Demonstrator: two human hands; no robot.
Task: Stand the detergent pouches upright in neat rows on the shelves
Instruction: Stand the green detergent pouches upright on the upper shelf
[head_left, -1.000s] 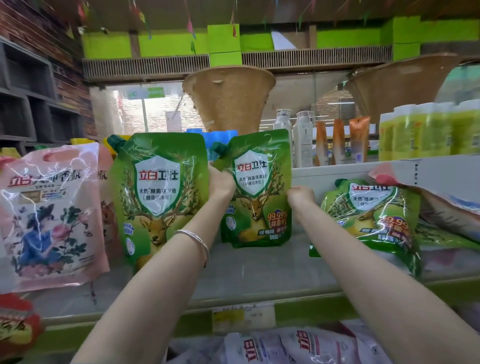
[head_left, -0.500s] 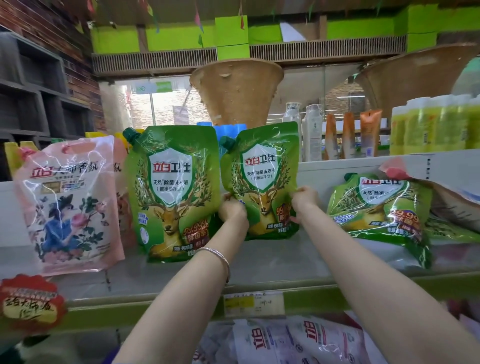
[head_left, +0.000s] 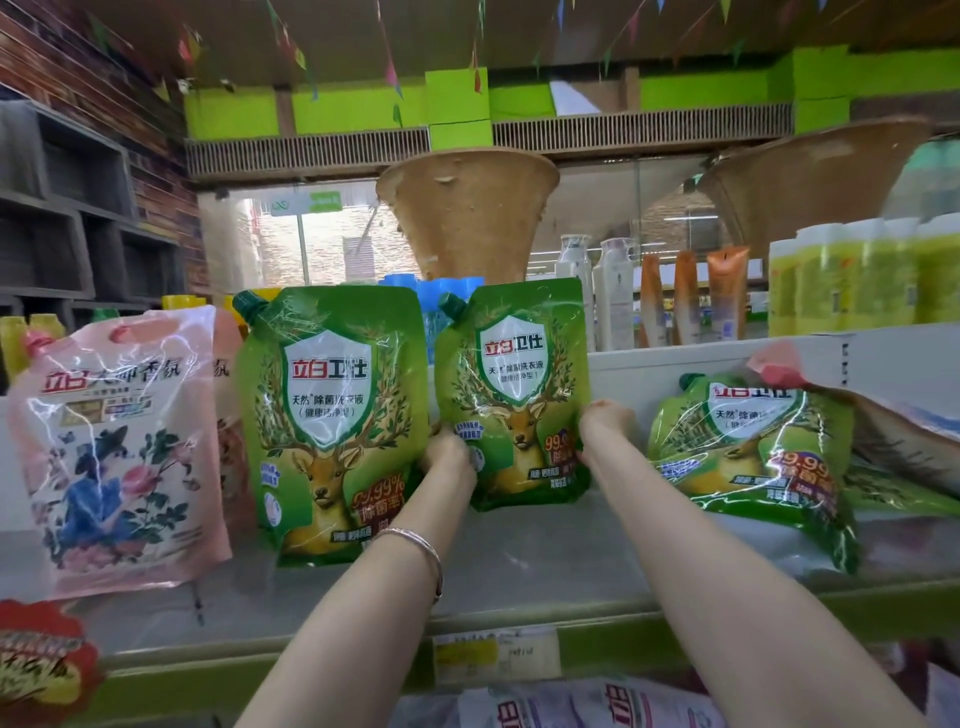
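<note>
Both my arms reach forward; my left hand (head_left: 448, 457) and right hand (head_left: 605, 428) grip the small pouch (head_left: 511, 374) by its lower sides, upright on the shelf (head_left: 519, 561). The big pouch (head_left: 332, 415) stands just left; a third pouch (head_left: 748, 447) slumps right.

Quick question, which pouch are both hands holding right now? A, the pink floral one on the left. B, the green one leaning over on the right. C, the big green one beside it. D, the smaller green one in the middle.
D: the left hand and the right hand each clasp a lower side of the middle green pouch, standing upright on the shelf.
</note>
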